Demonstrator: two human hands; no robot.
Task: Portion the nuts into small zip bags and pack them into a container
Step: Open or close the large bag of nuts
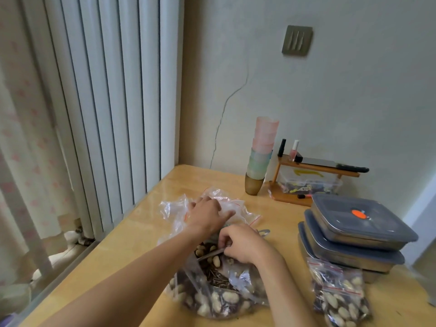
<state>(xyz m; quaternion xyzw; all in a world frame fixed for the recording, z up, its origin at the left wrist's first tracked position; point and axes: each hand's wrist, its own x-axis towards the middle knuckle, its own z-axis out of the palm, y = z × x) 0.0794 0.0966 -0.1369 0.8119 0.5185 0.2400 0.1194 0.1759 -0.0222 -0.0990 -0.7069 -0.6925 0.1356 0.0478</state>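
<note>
- Wooden table [151, 223]: left hand [207, 214] reaches onto a heap of empty zip bags [224, 204], fingers spread flat.
- Right hand [240, 244] pinches a metal scoop [210, 254] over the big nut bag [219, 296].
- Filled zip bags [339, 296] lean against stacked lidded containers [354, 234] near the table's right edge.

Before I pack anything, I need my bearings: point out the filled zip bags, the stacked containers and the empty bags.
filled zip bags [339, 296], head view, front face.
stacked containers [361, 220], head view, top lid.
empty bags [172, 208], head view, crumpled left edge.
</note>
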